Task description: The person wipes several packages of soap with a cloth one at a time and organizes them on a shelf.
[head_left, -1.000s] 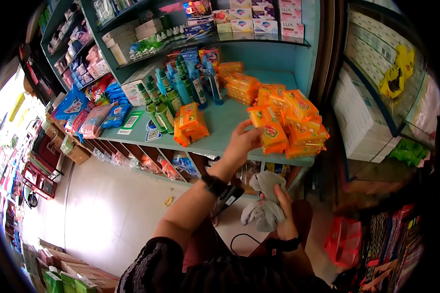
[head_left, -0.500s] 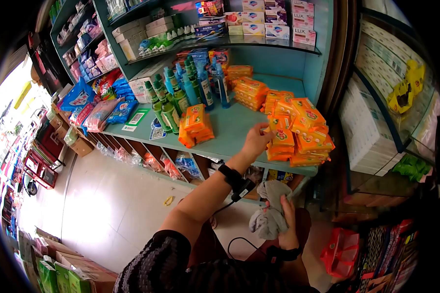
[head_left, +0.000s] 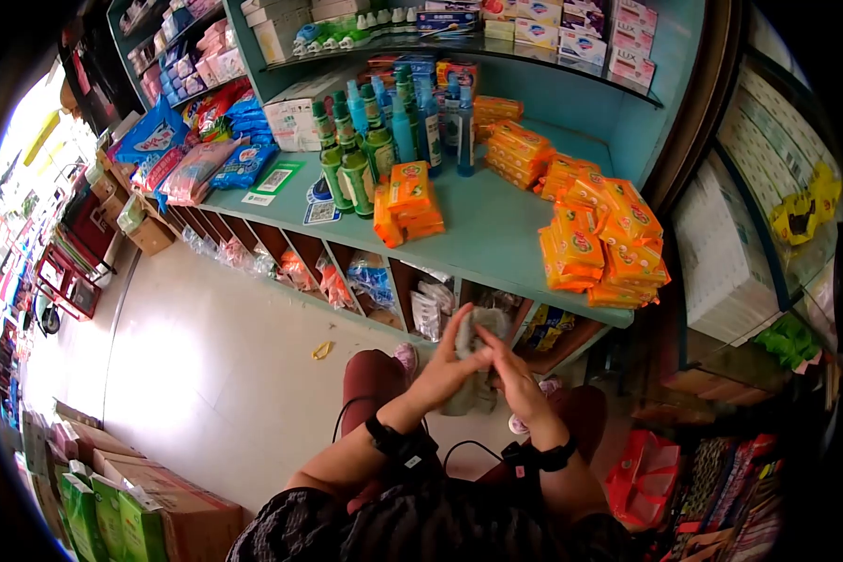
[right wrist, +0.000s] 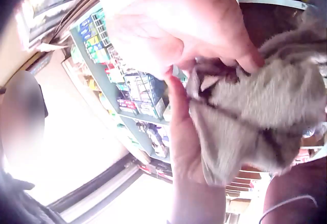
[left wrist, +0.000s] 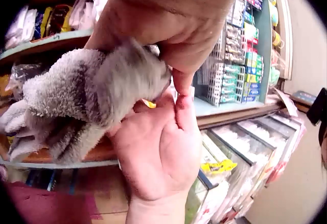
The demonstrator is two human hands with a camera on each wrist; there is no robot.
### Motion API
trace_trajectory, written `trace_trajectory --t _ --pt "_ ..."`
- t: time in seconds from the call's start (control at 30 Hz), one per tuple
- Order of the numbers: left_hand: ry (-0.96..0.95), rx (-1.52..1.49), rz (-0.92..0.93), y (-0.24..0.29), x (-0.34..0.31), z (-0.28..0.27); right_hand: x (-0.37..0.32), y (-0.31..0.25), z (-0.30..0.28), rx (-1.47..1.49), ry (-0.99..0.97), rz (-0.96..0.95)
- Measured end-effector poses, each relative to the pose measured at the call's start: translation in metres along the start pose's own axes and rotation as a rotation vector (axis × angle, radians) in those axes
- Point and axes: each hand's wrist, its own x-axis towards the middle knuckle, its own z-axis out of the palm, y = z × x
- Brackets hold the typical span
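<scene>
In the head view, my left hand (head_left: pixel 440 377) and right hand (head_left: pixel 525 391) are together in front of my body, thumbs close to each other. Between them they hold a crumpled grey fuzzy cloth (head_left: pixel 494 321). The left wrist view has the cloth (left wrist: pixel 66 86) bunched up, its loose folds hanging away from the fingers. From the right wrist, the cloth (right wrist: pixel 286 96) drapes below my fingers, which are partly hidden behind it. Beyond the hands, a pile of orange packs (head_left: pixel 571 248) lies at the right end of the green counter (head_left: pixel 492 258).
A smaller stack of orange packs (head_left: pixel 412 192) stands beside green bottles (head_left: pixel 356 183) and blue spray bottles (head_left: pixel 465 140). Soap boxes (head_left: pixel 537 33) line the shelf above. A glass case (head_left: pixel 721 253) stands at right, a red basket (head_left: pixel 642 478) on the floor, cartons (head_left: pixel 173 487) at lower left.
My left hand has come back from the orange packs to the cloth, which the right hand alone was holding. The cloth has moved up and left, and the view has shifted.
</scene>
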Motion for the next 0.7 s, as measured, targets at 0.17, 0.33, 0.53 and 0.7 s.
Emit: trace_trajectory --t 0.17,0.33,0.53,0.7 --pt "0.165 -0.759 -0.264 -0.015 -0.013 -0.049 0.052 -0.013 0.006 -0.300 -0.205 0.009" --pt "0.258 -1.022 -0.286 -0.040 -0.017 -0.072 0.143 -0.032 0.003 -0.285 -0.028 -0.014" --pt "0.278 -0.931 -0.252 0.010 -0.032 -0.069 0.270 -0.013 0.007 -0.730 0.450 -0.211" --pt "0.269 -0.896 -0.225 0.014 -0.039 -0.073 0.295 -0.028 0.019 -0.762 0.202 0.027"
